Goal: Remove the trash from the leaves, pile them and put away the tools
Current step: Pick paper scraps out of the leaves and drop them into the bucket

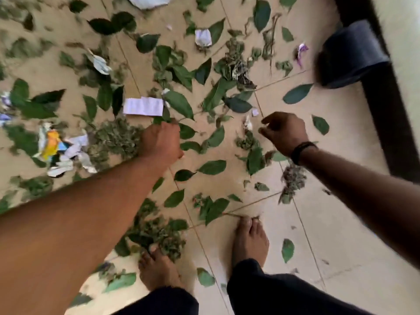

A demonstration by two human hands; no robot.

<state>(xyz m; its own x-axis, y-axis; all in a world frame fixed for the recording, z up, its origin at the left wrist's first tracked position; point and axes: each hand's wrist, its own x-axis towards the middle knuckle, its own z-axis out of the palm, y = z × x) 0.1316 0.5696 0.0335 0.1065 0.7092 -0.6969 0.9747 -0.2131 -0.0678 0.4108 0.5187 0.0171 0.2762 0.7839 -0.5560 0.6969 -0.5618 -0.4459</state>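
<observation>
Green leaves (211, 167) and dried clumps (116, 137) lie scattered over the tiled floor (329, 223). Paper trash is mixed in: a white slip (143, 106), a crumpled white piece (203, 37), a colourful wrapper pile (59, 148) and a purple scrap (301, 53). My left hand (161, 142) is curled into a fist near a leafy stem (179, 105); whether it holds the stem is unclear. My right hand (284, 130) hovers with its fingers loosely curled, empty, beside a small white scrap (247, 123).
My bare feet (250, 239) stand on the tiles among the leaves. A dark cylindrical object (352, 55) sits at the upper right beside a dark door frame (391, 110). A white bag or sheet (147, 1) shows at the top edge.
</observation>
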